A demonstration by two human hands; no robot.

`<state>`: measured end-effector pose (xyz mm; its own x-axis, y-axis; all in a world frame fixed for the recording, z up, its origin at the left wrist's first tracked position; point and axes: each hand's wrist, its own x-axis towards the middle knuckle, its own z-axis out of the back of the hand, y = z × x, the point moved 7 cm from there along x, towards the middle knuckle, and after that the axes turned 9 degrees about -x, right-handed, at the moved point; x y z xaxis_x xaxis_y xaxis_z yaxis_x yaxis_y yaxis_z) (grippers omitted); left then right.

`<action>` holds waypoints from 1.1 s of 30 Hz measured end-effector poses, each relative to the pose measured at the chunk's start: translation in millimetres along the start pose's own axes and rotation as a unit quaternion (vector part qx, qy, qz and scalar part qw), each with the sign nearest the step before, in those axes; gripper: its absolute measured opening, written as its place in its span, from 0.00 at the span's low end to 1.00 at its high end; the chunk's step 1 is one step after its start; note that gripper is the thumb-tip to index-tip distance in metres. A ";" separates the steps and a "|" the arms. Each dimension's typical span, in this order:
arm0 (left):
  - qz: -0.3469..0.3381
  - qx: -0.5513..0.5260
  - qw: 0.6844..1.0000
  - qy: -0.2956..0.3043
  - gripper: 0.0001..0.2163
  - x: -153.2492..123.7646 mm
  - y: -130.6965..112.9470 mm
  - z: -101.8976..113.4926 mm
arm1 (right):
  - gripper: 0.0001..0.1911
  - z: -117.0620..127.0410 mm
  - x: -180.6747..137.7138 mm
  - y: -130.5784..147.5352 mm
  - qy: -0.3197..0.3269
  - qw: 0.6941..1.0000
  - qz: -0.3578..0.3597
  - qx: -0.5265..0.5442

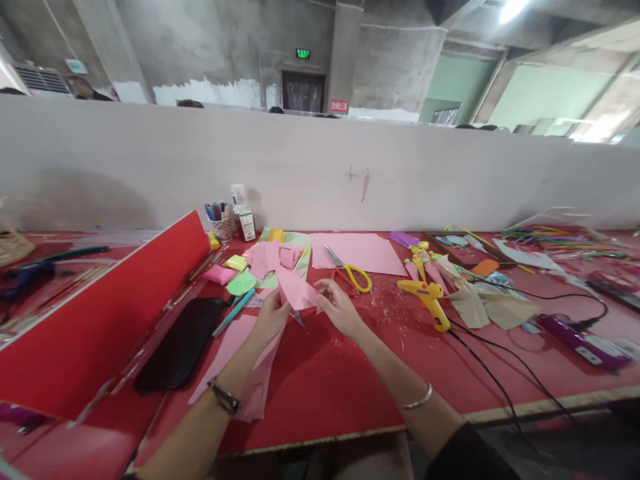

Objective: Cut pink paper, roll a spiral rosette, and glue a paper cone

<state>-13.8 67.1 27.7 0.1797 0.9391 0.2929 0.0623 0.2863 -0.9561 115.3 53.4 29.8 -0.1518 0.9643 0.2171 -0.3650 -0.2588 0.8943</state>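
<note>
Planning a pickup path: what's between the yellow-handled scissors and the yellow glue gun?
Head view: red tabletop, strewn with small pale bits, lies between the scissors and the glue gun; no tool sits there.

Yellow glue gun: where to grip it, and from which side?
Grip the yellow glue gun by its handle, probably best from the near side with the right hand, once that is free of the pink paper. The gun lies on its side, handle slanting toward the near edge, nozzle pointing left, away from that approach.
</note>
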 end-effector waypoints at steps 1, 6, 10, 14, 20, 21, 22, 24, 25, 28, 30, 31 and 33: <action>-0.009 0.007 1.000 -0.019 0.08 -1.6 -2.6 2.1 | 0.22 3.1 -2.7 7.1 -0.026 0.998 0.042 -0.050; -0.092 0.133 0.985 -0.054 0.07 -14.6 -20.8 1.0 | 0.36 -4.3 -17.7 32.2 -0.060 0.945 0.208 -0.247; -0.125 0.203 0.971 -0.032 0.09 -17.6 -28.7 -6.3 | 0.23 3.7 -19.6 33.9 -0.118 0.945 0.222 -0.210; -0.129 0.194 0.972 -0.021 0.09 -13.6 -33.1 -4.1 | 0.13 11.9 -15.1 27.2 -0.122 0.961 0.185 -0.165; -0.101 0.181 0.976 -0.074 0.11 -10.1 -28.6 10.1 | 0.18 7.6 -17.1 34.7 -0.093 0.931 0.245 -0.253; -0.107 0.187 0.974 -0.073 0.10 -10.9 -28.9 9.2 | 0.19 2.8 -18.2 37.0 -0.069 0.918 0.263 -0.289; -0.116 0.199 0.970 -0.074 0.10 -12.2 -29.8 8.2 | 0.21 -2.3 -19.3 38.6 -0.045 0.902 0.277 -0.327; -0.133 0.230 0.961 -0.080 0.09 -15.6 -31.9 6.0 | 0.23 -11.4 -20.9 38.9 0.000 0.867 0.289 -0.406; -0.139 0.245 0.956 -0.085 0.09 -17.3 -32.8 5.2 | 0.22 -14.5 -21.3 38.2 0.016 0.850 0.290 -0.440; -0.141 0.262 0.950 -0.095 0.10 -19.9 -33.9 5.3 | 0.17 -14.0 -20.7 36.2 0.022 0.824 0.278 -0.493; -0.140 0.234 0.956 -0.111 0.11 -19.1 -34.7 9.4 | 0.13 -7.2 -19.0 35.5 -0.001 0.835 0.266 -0.481; -0.140 0.207 0.960 -0.126 0.11 -18.1 -35.1 13.2 | 0.11 -2.8 -18.0 35.2 -0.016 0.847 0.260 -0.463; -0.132 0.118 0.971 -0.162 0.11 -15.4 -33.6 22.9 | 0.09 6.1 -15.7 33.8 -0.047 0.876 0.250 -0.410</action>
<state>-41.2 47.4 55.1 -0.1317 0.8269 0.5468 -0.1696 0.5246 -0.8343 111.0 29.8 59.0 -0.4188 0.7093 0.5670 -0.8177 -0.5661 0.1042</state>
